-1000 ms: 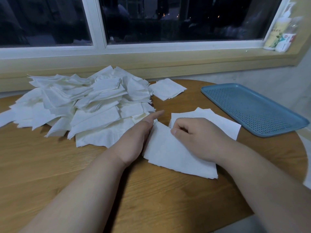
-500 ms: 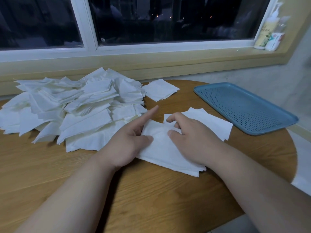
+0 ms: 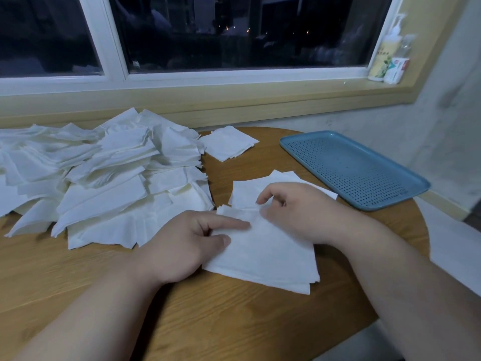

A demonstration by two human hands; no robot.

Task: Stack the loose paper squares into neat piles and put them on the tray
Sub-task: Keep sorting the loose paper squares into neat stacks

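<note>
A small pile of white paper squares lies on the round wooden table in front of me. My left hand pinches the pile's left edge between thumb and forefinger. My right hand rests on the pile's far right part with curled fingers pinching the top sheet. More squares lie just behind the pile, partly under my right hand. A big loose heap of paper squares covers the left of the table. The blue perforated tray sits bare at the right.
A separate small stack of squares lies near the table's far edge. Two bottles stand on the window sill at the far right. The table's curved edge runs close to the tray and to my right forearm.
My left forefinger has come down from pointing forward and now pinches the pile's left edge with the thumb. My right hand has shifted slightly along the pile's far side.
</note>
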